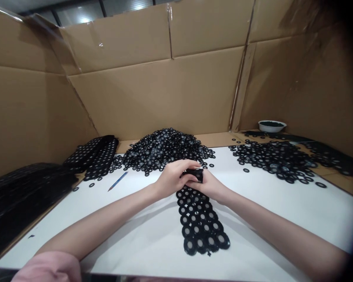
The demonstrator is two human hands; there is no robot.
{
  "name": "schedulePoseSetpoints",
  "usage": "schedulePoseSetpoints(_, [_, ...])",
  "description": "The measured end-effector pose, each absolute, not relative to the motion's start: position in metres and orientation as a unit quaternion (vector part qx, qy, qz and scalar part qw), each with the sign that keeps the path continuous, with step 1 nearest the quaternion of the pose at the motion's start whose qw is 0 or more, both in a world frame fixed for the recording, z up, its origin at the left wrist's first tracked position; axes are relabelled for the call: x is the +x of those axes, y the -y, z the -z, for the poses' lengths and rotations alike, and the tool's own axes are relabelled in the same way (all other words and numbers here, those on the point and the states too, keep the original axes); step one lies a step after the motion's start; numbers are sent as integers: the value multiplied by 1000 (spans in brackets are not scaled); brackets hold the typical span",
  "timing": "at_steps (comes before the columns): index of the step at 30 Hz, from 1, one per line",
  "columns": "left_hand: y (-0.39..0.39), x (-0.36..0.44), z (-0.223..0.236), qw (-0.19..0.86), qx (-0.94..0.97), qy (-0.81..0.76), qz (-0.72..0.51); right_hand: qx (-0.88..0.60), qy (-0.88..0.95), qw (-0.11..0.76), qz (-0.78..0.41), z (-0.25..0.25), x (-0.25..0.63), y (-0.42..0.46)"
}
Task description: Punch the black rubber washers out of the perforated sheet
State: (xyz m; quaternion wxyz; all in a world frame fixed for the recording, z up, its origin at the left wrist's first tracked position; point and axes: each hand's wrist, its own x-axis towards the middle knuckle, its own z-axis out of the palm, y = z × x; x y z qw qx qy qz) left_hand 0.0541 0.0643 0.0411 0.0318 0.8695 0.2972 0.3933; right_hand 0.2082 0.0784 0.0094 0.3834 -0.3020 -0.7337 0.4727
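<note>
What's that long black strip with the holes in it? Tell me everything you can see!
The black strip is a flat, rubbery-looking sheet of joined rings, about three across, each with a pale round centre. It lies on the white table, its lower end spread flat. Its upper end is bunched up and held between the left hand and right hand.

A soft, pale pink fabric sleeve (47,267), gently creased and bunched, shows at the near left of the view, pushed up the person's arm and leaving a slender, bare left forearm (97,223) that tapers to a bare left hand (172,178) with slim fingers. On the right, an equally slender, bare right forearm (282,235) leads to a bare right hand (210,186), while the upper part of that arm fades into the dark, blurred edge of the view, hiding whatever is worn there.
</note>
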Motion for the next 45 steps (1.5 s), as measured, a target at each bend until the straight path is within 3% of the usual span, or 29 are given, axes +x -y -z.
schedulePoseSetpoints(15, [-62, 64, -44, 113, 819, -347, -442, -324, 744, 382, -443, -5, 208, -80])
schedulePoseSetpoints(35, [-62, 54, -63, 230, 807, -354, -413, -301, 742, 396, -449, -12, 205, -75])
schedulePoseSetpoints(45, [-56, 33, -81, 157, 884, -312, -311, -267, 753, 355, -486, -22, 214, -71])
